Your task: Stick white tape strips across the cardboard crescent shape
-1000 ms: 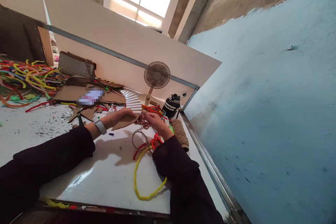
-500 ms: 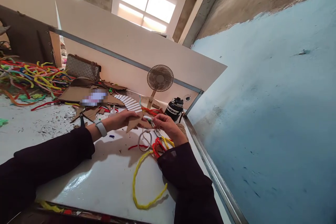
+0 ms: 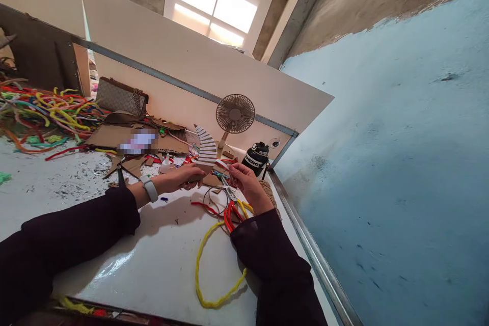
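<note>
L hand [image 3: 185, 177] pinches low end of curved striped cardboard [image 3: 207, 148], long axis approx. upright above table [image 3: 160, 265], w/ R hand [image 3: 246, 183] just right of it, grip closed on thin white strip [image 3: 222, 164].

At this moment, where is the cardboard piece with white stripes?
In the head view, the striped cardboard piece is a little left of centre, held in the left hand, with the fan behind it to the right.
</note>
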Available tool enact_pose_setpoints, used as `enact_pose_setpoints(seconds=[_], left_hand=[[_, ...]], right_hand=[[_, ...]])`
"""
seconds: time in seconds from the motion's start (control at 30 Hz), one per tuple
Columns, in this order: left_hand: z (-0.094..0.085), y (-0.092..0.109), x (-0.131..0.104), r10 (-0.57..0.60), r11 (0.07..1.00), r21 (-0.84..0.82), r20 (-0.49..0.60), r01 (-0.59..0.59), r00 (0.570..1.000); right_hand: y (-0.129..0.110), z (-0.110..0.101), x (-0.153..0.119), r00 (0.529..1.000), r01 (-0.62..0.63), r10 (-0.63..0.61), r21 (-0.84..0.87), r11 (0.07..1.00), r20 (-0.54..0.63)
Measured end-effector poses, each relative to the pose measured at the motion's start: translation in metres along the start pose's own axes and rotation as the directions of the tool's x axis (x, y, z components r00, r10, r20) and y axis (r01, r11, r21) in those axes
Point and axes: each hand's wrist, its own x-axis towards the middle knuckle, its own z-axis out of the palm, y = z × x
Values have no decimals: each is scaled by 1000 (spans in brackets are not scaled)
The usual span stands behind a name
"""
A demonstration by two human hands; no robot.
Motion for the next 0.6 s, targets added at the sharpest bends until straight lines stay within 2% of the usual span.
enact_pose_setpoints(seconds=[0.17,0.3,0.6], left_hand=[[2,0,-3,-20,997,76,30,17,999],[0,-6,-1,-16,995,101,-1,16,1000],[8,-39,9,92,995,48,-85,-88,992]], right_hand=[[4,2,-1,995,-19,24,-60,998,94],[9,6,-2,983,-19,38,-107,994,180],[32,13,7,980,-18,47,-150,989,191]])
